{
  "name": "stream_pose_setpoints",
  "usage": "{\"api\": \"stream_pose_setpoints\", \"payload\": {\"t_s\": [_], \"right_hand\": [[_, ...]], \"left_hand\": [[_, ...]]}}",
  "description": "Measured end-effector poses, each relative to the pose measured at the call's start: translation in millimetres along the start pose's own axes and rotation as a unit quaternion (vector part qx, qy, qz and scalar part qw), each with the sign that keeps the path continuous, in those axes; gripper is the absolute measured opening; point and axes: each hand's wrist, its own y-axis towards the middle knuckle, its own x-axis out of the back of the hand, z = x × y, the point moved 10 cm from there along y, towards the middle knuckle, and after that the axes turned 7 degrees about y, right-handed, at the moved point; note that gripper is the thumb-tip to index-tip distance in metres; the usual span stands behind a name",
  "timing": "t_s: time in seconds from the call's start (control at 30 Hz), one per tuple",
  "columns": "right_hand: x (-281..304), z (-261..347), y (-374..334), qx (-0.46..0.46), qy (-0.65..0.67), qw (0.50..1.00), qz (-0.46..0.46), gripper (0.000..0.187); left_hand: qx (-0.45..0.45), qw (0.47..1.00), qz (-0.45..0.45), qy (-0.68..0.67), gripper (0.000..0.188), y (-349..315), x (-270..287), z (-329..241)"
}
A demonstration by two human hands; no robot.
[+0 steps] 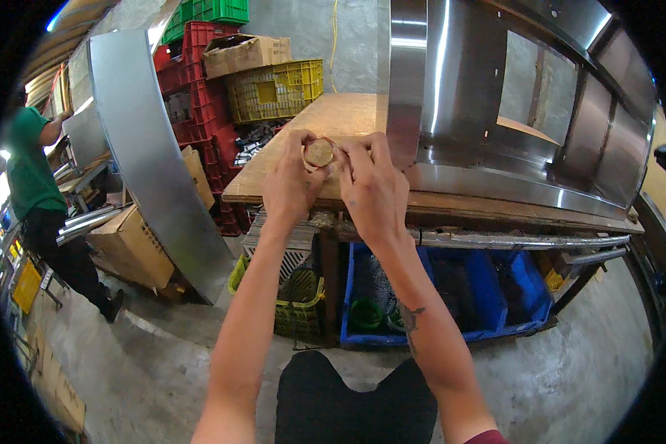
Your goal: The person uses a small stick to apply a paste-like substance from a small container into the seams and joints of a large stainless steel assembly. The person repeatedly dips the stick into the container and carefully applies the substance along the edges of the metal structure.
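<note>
Nearby: steel casing (459, 89) beside right hand (374, 189) | yellow crate (292, 92) beyond round piece (319, 154)

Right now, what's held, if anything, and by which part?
A round tan piece, by its left side, in the left hand. The right hand is at its right side; whether it grips too can't be told.
</note>
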Motion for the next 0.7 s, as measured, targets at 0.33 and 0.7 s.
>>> {"api": "stream_pose_setpoints", "payload": {"t_s": [0.33, 0.7], "right_hand": [[-42.4, -16.2, 6.7, 0.006, -0.06, 0.997, 0.051, 0.01], [69.4, -18.0, -25.6, -0.021, -0.003, 0.995, -0.1, 0.019]], "left_hand": [[-0.005, 1.0, 0.014, 0.021, 0.063, -1.6, 1.8, 2.4], [0.002, 0.999, 0.009, 0.045, 0.062, -0.7, 2.5, -0.9]]}}
